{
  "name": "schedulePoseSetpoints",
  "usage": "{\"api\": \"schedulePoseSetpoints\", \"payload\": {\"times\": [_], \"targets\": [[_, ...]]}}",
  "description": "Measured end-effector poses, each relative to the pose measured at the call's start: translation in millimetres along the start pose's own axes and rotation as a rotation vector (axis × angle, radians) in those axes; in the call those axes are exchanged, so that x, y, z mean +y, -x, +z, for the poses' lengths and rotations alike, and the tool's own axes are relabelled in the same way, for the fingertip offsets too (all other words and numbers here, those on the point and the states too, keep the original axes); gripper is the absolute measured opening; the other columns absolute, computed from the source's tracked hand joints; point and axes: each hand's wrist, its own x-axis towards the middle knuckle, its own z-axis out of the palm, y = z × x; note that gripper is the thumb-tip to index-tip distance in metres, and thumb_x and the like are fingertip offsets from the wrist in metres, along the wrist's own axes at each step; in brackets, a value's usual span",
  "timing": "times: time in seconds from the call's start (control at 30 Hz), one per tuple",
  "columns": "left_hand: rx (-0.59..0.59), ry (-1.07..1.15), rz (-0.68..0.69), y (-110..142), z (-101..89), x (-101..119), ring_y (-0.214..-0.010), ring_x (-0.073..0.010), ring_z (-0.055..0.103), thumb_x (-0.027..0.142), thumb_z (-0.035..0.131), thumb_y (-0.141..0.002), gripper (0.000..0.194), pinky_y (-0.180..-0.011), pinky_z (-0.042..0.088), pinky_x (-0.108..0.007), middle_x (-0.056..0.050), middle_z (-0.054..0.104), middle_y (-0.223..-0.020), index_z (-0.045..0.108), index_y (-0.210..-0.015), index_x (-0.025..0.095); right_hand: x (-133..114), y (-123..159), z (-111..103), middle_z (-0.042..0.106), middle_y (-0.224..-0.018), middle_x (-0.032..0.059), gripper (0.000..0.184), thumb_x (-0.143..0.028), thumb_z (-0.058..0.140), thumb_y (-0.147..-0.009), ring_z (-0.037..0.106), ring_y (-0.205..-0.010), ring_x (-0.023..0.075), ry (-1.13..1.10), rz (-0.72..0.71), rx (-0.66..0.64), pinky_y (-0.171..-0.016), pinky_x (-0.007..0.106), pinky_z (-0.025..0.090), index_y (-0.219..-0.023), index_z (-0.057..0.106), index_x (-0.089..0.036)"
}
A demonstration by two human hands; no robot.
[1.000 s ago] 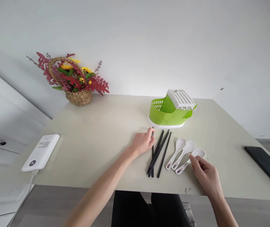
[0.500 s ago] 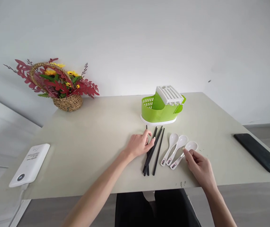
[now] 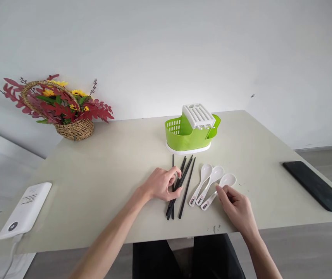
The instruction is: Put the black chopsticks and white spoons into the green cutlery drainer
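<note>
Over a loose bunch of black chopsticks [image 3: 186, 182] on the table, my left hand [image 3: 162, 184] curves with thumb and index finger apart. Some sticks lie inside that gap, but the hand is not closed on them. Right of the chopsticks lie three white spoons with printed handle ends: a left spoon [image 3: 205, 172], a middle spoon [image 3: 215, 174] and a right spoon [image 3: 228, 179]. My right hand [image 3: 237, 207] has curled fingers, its thumb and index finger closed at the neck of the right spoon, which still rests on the table.
Behind the chopsticks stands a green basket [image 3: 180, 142] with a white slotted top [image 3: 198, 115]. A wicker flower basket [image 3: 77, 130] is at the back left. A white power bank [image 3: 26, 209] with a cable lies left, a black phone [image 3: 313, 184] right.
The view has shifted, moving most things slightly left in the picture. My left hand's thumb and index finger have spread around the chopsticks. The right hand stays at the right spoon.
</note>
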Motion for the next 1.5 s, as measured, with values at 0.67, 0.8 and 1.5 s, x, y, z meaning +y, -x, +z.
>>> {"api": "schedulePoseSetpoints", "payload": {"times": [0.67,0.8,1.5], "targets": [[-0.138,-0.012,-0.140,-4.1,-10.3,8.1,-0.047,-0.0116,0.058,0.037,0.074,-0.079,0.040,-0.060,0.042,-0.024,0.014,0.062,-0.055,0.052,-0.110,0.025,0.0,-4.5,-1.0,0.034,-0.063,-0.0042,0.054,-0.062,0.055,-0.100,0.029,-0.061,0.0120,0.022,-0.038,-0.049,-0.054,0.026,0.027,-0.066,0.039,-0.023],[-0.135,0.002,-0.141,-4.7,-9.5,8.0,-0.047,-0.0114,0.058,0.035,0.074,-0.079,0.039,-0.060,0.042,-0.024,0.014,0.061,-0.055,0.053,-0.110,0.025,-2.1,-4.7,-1.6,0.033,-0.062,-0.0040,0.056,-0.064,0.054,-0.100,0.029,-0.059,0.0120,0.023,-0.055,-0.046,-0.053,0.026,0.028,-0.066,0.038,-0.023],[-0.125,-0.019,-0.140,-4.9,-8.1,6.3,-0.047,-0.0116,0.055,0.022,0.063,-0.078,0.032,-0.061,0.042,-0.025,0.013,0.064,-0.057,0.053,-0.108,0.024,-4.0,-5.8,0.4,0.032,-0.063,-0.0044,0.057,-0.066,0.054,-0.099,0.029,-0.061,0.0122,0.046,-0.015,-0.038,-0.055,0.026,0.028,-0.066,0.038,-0.023]]}}
